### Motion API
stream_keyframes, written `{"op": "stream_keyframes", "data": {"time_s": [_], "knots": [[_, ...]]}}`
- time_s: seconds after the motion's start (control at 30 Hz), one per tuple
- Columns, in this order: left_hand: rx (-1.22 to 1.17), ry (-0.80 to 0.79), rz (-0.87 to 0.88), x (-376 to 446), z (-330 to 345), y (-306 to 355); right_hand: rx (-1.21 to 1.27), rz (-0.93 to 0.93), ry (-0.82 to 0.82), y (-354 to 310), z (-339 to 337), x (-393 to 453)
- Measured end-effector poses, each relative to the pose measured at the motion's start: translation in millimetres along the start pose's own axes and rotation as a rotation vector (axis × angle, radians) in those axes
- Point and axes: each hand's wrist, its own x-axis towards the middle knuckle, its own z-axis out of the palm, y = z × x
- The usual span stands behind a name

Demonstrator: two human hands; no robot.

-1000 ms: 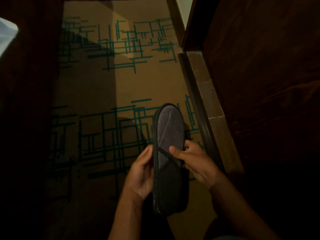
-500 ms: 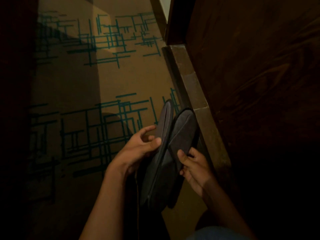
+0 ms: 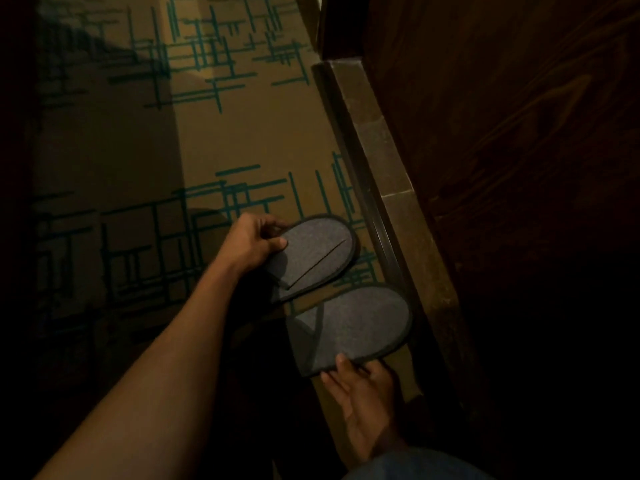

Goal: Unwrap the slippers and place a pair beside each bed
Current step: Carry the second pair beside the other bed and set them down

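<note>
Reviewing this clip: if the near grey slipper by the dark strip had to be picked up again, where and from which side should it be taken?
Probably at the rim of the near slipper, from the carpet side, where the right hand pinches it. It is thin and flat, and the dark strip crowds its far side.

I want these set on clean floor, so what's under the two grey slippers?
Tan carpet with teal lines shows around both grey slippers. What lies directly beneath them is covered, and whether they touch it is unclear.

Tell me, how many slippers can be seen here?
2. One slipper is held by the left hand over the carpet; the other slipper, nearer, is held by the right hand.
</note>
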Motion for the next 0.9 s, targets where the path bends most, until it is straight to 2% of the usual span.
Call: {"op": "stream_keyframes", "data": {"time_s": [0.27,0.53,0.9], "knots": [[0.226,0.043,0.155,10.2,6.3,8.4,-0.059,0.165,-0.069,11.5,19.7,-5.9],[0.283,0.072,0.167,7.9,8.6,5.1,-0.050,0.280,-0.146,20.2,38.2,-9.4],[0.344,0.102,0.251,-0.1,-1.3,-2.1,-0.044,0.272,-0.150,21.1,41.5,-9.7]]}}
